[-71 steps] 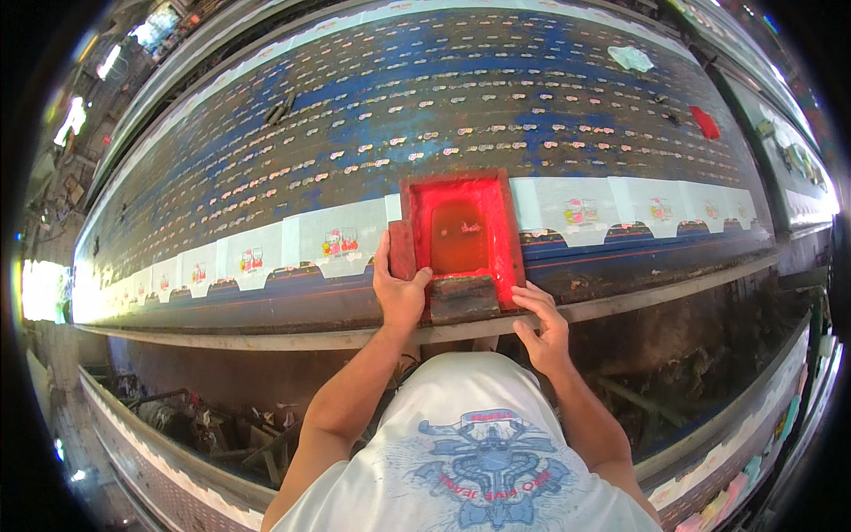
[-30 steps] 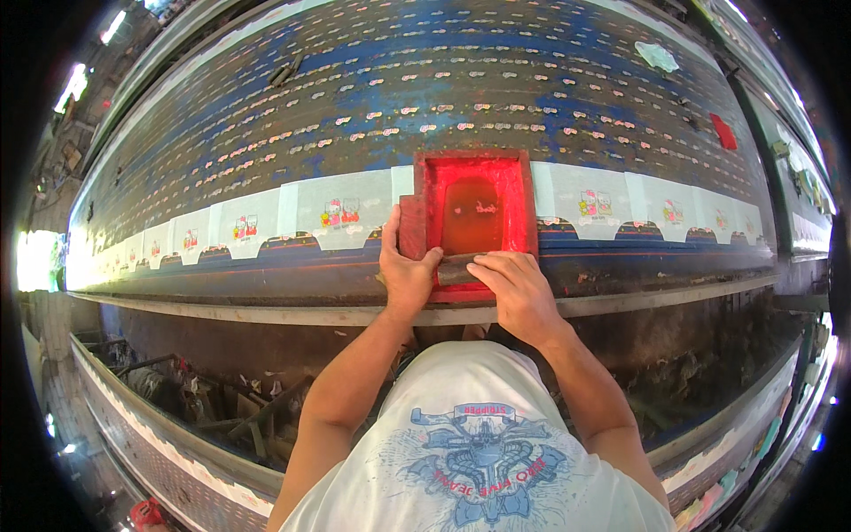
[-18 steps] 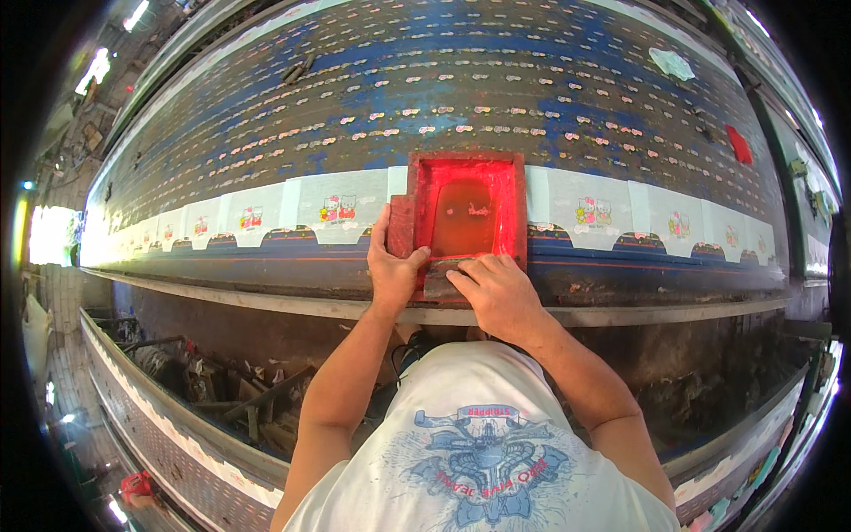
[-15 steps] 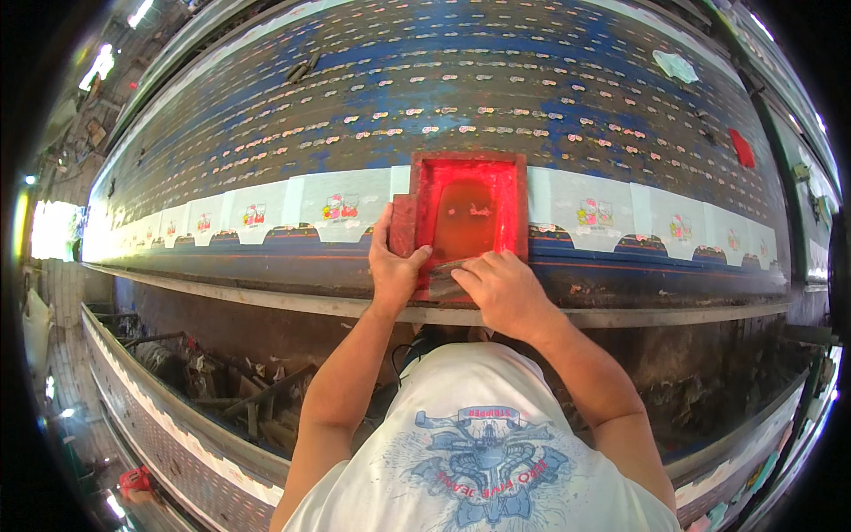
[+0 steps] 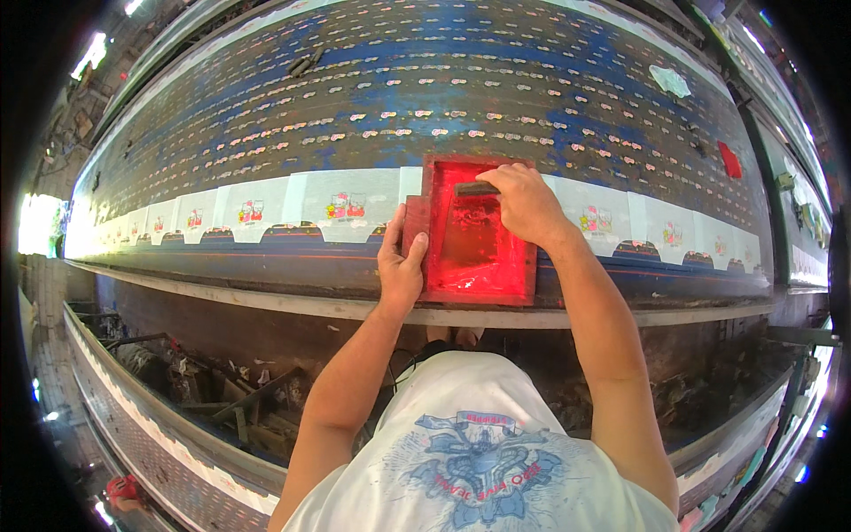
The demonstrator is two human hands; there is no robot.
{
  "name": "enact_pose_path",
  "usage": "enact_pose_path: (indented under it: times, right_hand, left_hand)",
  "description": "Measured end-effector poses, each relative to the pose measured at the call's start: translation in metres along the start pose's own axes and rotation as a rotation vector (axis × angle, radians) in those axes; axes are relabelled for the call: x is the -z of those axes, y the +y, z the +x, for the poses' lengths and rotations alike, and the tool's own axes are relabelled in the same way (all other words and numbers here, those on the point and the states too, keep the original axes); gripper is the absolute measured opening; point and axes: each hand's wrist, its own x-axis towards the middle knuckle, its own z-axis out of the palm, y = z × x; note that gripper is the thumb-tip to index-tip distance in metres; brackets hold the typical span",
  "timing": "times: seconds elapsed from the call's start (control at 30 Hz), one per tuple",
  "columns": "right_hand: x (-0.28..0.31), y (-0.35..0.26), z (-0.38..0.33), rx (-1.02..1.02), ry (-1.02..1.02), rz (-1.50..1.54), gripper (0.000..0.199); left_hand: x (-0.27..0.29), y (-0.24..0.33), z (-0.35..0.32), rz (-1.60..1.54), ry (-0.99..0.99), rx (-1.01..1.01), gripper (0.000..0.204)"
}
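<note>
The left hand (image 5: 401, 268), clasped round the red frame (image 5: 483, 299)'s left side, should brace it while the right hand (image 5: 530, 206) — pinching the dark blade (image 5: 473, 189) inside its far end — presses evenly.

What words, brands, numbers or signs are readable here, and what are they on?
White shirt: printed lettering, some of it red, not copied out here.
Pale printed pieces: tiny caption-like marks, too small to read.
Red frame and dark scraper: no lettering I can make out.
</note>
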Motion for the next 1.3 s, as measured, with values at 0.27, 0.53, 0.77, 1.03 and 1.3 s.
enact_pose_path:
  times: [0.27, 0.53, 0.77, 1.03, 1.3]
  right_hand:
    - [-0.022, -0.049, -0.05, 0.031, 0.017, -0.133, 0.053]
    - [-0.03, -0.101, -0.11, 0.029, -0.012, -0.117, 0.055]
    - [-0.021, -0.125, -0.127, -0.038, -0.088, -0.03, 0.048]
    - [-0.019, -0.119, -0.157, -0.154, 0.175, -0.004, 0.048]
    - [-0.015, -0.078, -0.199, -0.435, 0.305, 0.451, 0.042]
  left_hand:
    - [0.008, -0.004, 0.0, -0.018, -0.016, 0.032, 0.068]
    - [0.005, -0.006, 0.0, -0.061, -0.027, 0.016, 0.068]
    - [0.008, -0.011, 0.002, 0.015, -0.044, -0.027, 0.073]
    - [0.0, -0.003, -0.001, 0.287, -0.014, -0.137, 0.1]
    - [-0.024, 0.026, -0.009, 0.423, 0.049, -0.222, 0.095]
